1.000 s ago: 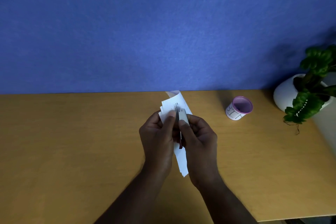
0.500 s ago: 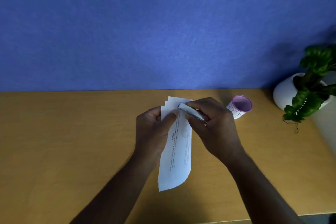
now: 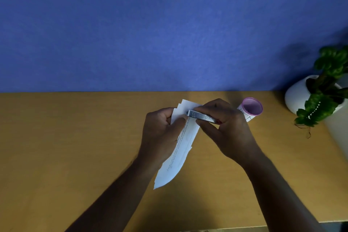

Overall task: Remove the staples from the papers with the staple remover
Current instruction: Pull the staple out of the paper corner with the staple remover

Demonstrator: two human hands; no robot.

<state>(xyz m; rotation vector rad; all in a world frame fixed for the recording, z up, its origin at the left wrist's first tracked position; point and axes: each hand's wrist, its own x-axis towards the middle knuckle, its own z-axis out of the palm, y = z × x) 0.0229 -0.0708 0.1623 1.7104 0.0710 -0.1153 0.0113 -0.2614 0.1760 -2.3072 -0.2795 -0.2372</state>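
The silver staple remover (image 3: pixel 202 116) lies slanted across the upper end of the folded papers (image 3: pixel 183 141) at frame centre, above the table (image 3: pixel 56 156). The right hand (image 3: pixel 226 130) closes its grip on the remover, fingers arched over it. The left hand (image 3: pixel 160 132) pinches the papers' upper left edge, thumb on top. A pink-rimmed cup (image 3: pixel 251 108) stands just right.

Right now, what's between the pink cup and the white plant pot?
Nothing: in the head view, only bare wooden table lies between the pink cup and the white plant pot.
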